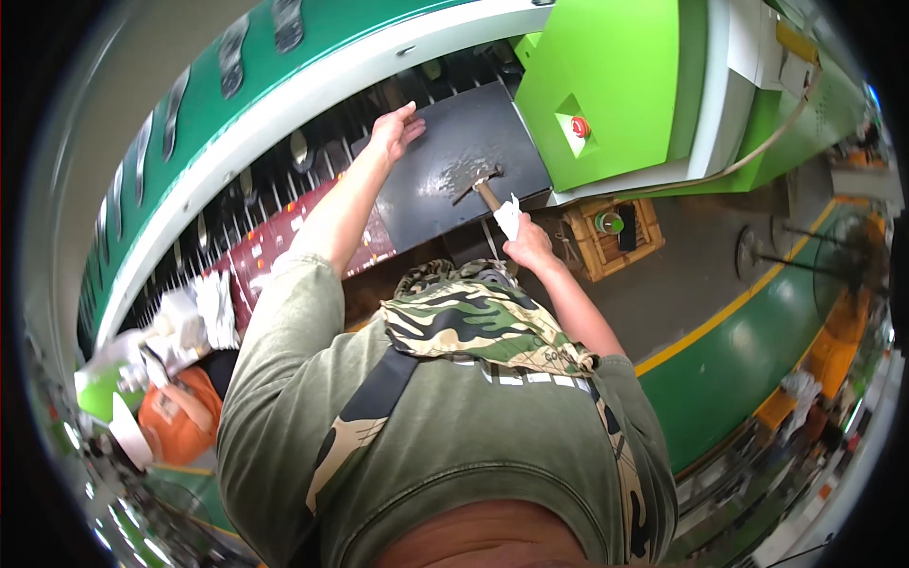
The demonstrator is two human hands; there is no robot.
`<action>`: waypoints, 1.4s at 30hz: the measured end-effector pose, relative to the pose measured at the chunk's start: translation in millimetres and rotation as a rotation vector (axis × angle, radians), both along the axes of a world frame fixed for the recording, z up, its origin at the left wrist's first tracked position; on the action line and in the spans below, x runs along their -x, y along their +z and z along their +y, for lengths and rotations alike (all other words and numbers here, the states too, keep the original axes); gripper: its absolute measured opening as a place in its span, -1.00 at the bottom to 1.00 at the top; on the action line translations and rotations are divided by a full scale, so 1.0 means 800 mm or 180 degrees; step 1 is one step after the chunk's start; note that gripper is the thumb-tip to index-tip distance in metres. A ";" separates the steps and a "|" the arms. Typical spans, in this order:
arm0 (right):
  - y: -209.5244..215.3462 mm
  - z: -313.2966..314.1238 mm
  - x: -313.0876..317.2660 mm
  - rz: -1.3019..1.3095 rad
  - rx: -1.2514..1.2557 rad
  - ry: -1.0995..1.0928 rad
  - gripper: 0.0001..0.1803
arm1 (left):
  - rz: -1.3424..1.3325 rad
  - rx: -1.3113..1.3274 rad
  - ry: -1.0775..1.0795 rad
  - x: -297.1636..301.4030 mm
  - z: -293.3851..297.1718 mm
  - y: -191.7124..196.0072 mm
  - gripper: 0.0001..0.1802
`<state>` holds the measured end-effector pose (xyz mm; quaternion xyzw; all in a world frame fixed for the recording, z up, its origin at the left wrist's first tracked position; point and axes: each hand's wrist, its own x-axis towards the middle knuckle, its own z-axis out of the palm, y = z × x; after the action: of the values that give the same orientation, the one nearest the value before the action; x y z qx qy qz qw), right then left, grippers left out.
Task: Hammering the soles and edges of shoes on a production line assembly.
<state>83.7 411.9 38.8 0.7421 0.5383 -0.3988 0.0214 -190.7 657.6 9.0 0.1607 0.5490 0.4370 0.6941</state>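
Note:
My right hand [532,243] is wrapped round the white-covered grip of a hammer [489,195] with a brown handle. Its narrow, dark head crosses the handle above a dark grey metal plate [417,204]; I cannot tell if the two touch. Scuffed, shiny marks show on the plate beside the head. At the plate's far left part, my left hand [396,133] is open, fingers stretched out and thumb apart, holding nothing. Whether its palm touches the plate is unclear.
Dark slats of a machine bed [298,151] lie under the plate, with a reddish panel [284,222] at left. A green machine housing [606,95] with a red button stands right. Near it sits a wooden stool [615,260]. Another person in orange [180,412] works at far left.

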 end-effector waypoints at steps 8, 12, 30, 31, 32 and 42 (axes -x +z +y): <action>0.022 -0.054 0.017 0.0368 -0.0197 -0.0984 -0.37 | 0.0173 0.0445 -0.0042 -0.044 0.156 -0.120 -0.58; 0.018 -0.073 0.027 0.0666 -0.0456 -0.1539 -0.43 | -0.0149 0.0597 0.0137 -0.085 0.206 -0.156 -0.49; -0.021 -0.069 0.001 -0.0723 -0.0602 -0.0409 -0.60 | 0.0413 0.0075 -0.1106 0.105 0.007 0.064 -0.78; -0.025 -0.064 -0.009 -0.0691 -0.0598 -0.0306 -0.59 | 0.0908 -0.0001 -0.1399 0.117 -0.014 0.084 -0.78; -0.030 -0.060 -0.018 -0.0650 -0.0619 -0.0206 -0.59 | 0.1398 -0.0086 -0.1445 0.129 -0.038 0.106 -0.79; -0.046 -0.038 -0.040 0.2888 0.0133 -0.1533 -0.67 | 0.4653 -0.1633 -0.3115 0.092 -0.127 0.252 -0.57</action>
<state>115.6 381.4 2.0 0.5967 0.2993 -0.6849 -0.2920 -264.6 555.9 210.5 0.7612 0.6083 -0.0078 0.2246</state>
